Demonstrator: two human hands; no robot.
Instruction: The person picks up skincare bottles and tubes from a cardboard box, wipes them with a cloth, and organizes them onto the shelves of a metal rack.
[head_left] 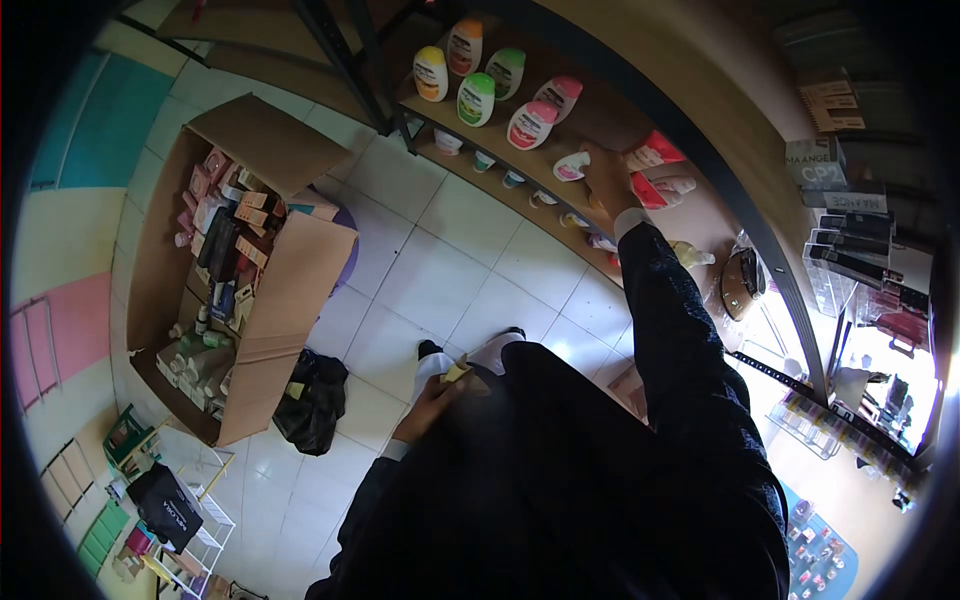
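Note:
My right hand (pixel 606 182) reaches onto the shelf, its fingers closed around the upper part of a white lotion bottle (pixel 571 167); the cap is hidden under the hand. Beside it on the same shelf stand a pink-capped bottle (pixel 531 124), a green-capped bottle (pixel 476 99) and a yellow-capped bottle (pixel 431 73), with others behind them. Red and white packs (pixel 655 152) lie just past my right hand. Low in front of my body, my left hand (pixel 430 405) is closed on a small pale-yellow thing (pixel 456 372), too small to name.
A large open cardboard box (pixel 285 335) full of cosmetics stands on the tiled floor (pixel 385 250) at left, with a black plastic bag (pixel 312 405) against it. Small tubs (pixel 484 160) line a lower shelf. A dark shelf post (pixel 345 60) rises at the shelf's end.

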